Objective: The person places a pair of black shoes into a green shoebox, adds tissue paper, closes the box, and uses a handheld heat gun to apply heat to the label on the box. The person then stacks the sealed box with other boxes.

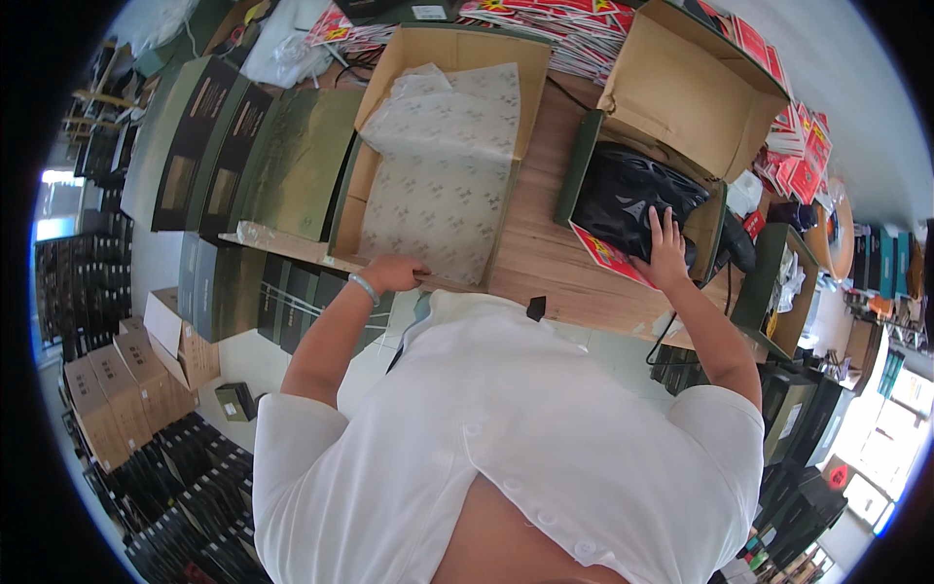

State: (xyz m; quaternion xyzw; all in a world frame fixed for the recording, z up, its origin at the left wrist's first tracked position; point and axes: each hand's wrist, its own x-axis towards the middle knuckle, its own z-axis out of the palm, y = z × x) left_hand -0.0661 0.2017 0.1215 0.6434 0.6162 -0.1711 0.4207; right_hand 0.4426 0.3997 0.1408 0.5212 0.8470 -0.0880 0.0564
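My left hand [394, 274] is closed on the near edge of an open shoebox-like carton [533, 73], green outside and brown inside. Patterned white tissue paper [438, 185] lies spread over its inside. To the right, my right hand [666, 251] rests with fingers stretched out on a glossy black article [632, 185] inside a second green box [574, 175]; it may be footwear, but I cannot tell for sure. That box's brown-lined lid [691, 78] stands raised at the back. A red printed card [605, 255] sticks out beside the box, near my thumb.
Closed green boxes [302, 161] stand at the left of the wooden table [545, 204]. Piles of red and white cards [555, 39] line the back. A small open box [778, 292] sits at the right. Cardboard cartons [117, 389] and stacked dark boxes [185, 496] stand on the floor.
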